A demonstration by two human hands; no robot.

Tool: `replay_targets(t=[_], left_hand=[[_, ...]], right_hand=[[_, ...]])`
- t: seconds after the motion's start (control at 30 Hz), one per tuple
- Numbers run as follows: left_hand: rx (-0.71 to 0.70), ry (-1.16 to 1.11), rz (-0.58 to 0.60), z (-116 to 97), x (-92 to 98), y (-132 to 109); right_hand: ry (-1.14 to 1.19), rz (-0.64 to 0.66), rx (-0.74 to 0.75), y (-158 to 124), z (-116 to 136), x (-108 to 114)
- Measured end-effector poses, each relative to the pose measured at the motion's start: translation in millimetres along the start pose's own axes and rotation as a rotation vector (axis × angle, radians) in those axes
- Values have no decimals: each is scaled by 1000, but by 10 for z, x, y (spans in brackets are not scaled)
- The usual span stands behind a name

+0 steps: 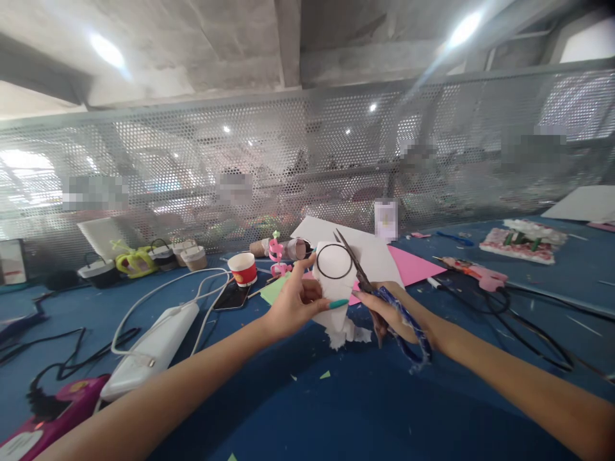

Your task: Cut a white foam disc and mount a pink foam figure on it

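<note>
My left hand (295, 301) grips a piece of white paper (332, 288) between thumb and fingers; a long green nail shows on the thumb. A black ring outline (335, 261) is on the paper's upper part. My right hand (394, 310) is closed round a pair of scissors (361, 272) with blue-wrapped handles, their blades pointing up and left along the paper's right edge. From here I cannot tell whether the blades touch the paper. Below my left hand hangs or lies a crumpled, torn white scrap (343, 331).
Behind my hands lie white sheets (379, 256) and pink paper (416, 266). A pink glue gun (473, 274) with a black cord is at right. At left are a red-and-white paper cup (243, 269), a phone (231, 297), a white power bank (154, 352) and cables. A perforated metal screen (307, 160) stands behind.
</note>
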State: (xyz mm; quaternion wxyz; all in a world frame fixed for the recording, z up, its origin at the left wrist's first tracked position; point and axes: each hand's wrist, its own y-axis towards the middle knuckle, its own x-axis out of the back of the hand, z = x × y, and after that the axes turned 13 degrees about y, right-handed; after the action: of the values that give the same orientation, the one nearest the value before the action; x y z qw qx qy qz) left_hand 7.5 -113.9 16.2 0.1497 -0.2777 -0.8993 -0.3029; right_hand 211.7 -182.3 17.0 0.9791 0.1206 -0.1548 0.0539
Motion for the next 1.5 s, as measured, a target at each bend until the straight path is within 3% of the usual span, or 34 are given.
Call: replay_targets(t=[0.27,0.57,0.77,0.93,1.03,1.17,1.37,1.5], left_hand=[[42,95,119,-103,122,55],[34,108,134,-85,276,138],[78,36,96,-68,401,234],[93,56,73,-53,472,267],[110,61,78,-54,484,266],[116,55,71,-86,465,258],[97,85,114,-195,426,237],[92,124,132,-223,419,220]], right_hand=[[-19,-29,-24,11,-11,14],[-44,-64,-40,-8,53,35],[-66,-111,139,27,9,47],[-9,-80,84,32,15,43],[166,-17,-38,31,18,20],[341,-54,-101,36,30,-5],[225,64,-75,-2,84,6],[184,58,-14,-14,63,7]])
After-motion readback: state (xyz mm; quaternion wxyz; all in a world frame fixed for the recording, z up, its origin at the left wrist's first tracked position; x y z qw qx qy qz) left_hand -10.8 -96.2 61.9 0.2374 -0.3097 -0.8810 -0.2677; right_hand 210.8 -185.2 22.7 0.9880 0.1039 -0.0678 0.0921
